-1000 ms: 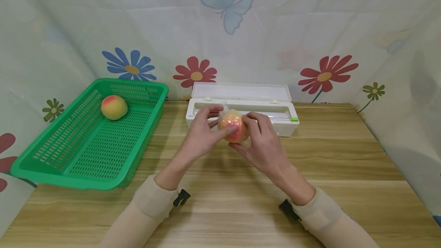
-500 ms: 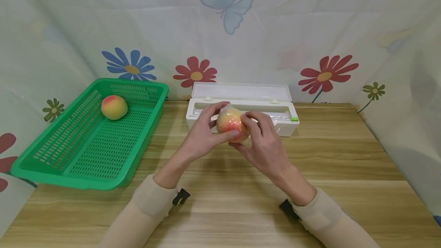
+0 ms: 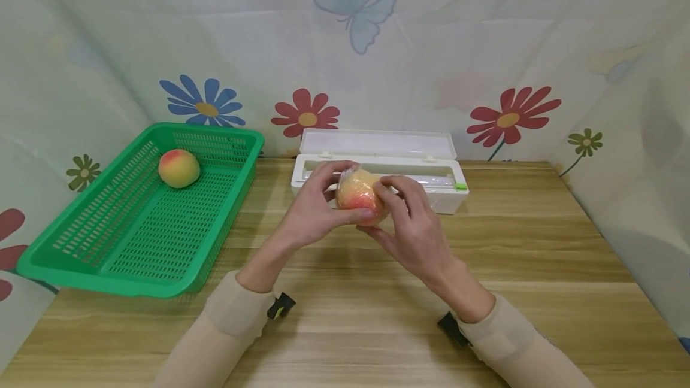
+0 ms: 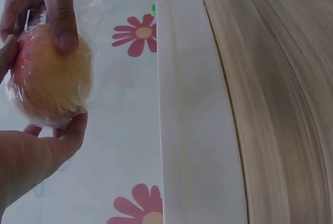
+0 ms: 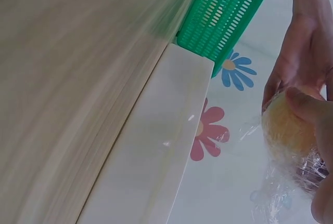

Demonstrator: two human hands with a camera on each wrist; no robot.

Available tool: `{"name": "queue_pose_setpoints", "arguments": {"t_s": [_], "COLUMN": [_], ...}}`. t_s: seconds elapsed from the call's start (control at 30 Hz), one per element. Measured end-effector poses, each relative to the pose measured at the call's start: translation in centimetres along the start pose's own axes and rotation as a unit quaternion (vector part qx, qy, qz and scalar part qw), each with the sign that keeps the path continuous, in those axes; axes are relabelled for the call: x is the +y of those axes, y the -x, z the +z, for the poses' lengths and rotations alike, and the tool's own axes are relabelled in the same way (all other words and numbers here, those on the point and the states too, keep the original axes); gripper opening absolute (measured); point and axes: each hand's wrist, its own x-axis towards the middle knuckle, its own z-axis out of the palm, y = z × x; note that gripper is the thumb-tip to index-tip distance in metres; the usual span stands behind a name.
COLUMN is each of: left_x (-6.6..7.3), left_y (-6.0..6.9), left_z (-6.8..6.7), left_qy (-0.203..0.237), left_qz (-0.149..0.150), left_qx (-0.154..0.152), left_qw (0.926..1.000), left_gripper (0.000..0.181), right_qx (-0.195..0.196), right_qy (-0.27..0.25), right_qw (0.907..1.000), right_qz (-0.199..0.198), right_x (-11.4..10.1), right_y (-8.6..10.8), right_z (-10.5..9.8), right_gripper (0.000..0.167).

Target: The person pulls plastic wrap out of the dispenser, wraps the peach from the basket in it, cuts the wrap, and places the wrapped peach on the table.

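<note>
Head view: your L hand (image 3: 309, 211) and R hand (image 3: 416, 233) both grip the wrapped peach (image 3: 356, 190) betw. them; white box (image 3: 451, 201) just beyond. Poss. faults: slick clear film (image 5: 307, 169) could let peach slip; pulling loose film too hard may tear it.

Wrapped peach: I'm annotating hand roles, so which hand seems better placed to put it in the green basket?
Probably the left hand: it grips the wrapped peach and is nearer the green basket. The right hand also holds the peach, but from the side away from the basket.
</note>
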Motion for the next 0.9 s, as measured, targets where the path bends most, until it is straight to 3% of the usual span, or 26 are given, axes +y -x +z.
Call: {"name": "queue_pose_setpoints", "arguments": {"t_s": [0.3, 0.4, 0.57, 0.7, 0.9], "left_x": [-0.4, -0.6, -1.1, -1.3, -1.2], "left_y": [-0.3, -0.5, -0.7, -0.7, -0.8], "left_z": [0.0, 0.1, 0.1, 0.0, 0.1], "left_qy": [0.007, 0.005, -0.013, -0.016, -0.001], "left_qz": [-0.001, 0.002, 0.000, -0.011, -0.012], "left_qx": [0.023, 0.044, 0.107, 0.134, 0.140], "left_qw": [0.9997, 0.9990, 0.9942, 0.9907, 0.9901], "left_gripper": [0.060, 0.058, 0.054, 0.054, 0.059], "right_qx": [-0.024, -0.011, 0.062, 0.085, 0.090], "right_qy": [-0.017, -0.009, 0.005, -0.020, -0.061], "right_qw": [0.9996, 0.9999, 0.9979, 0.9959, 0.9928], "right_qz": [0.005, 0.000, -0.018, -0.024, 0.051], "right_x": [0.4, 0.5, 0.2, -0.3, -0.3], "right_y": [-0.3, -0.4, -0.5, -0.5, -0.3], "right_z": [-0.2, -0.2, -0.4, -0.4, 0.1], "right_gripper": [0.088, 0.088, 0.049, 0.032, 0.028]}}
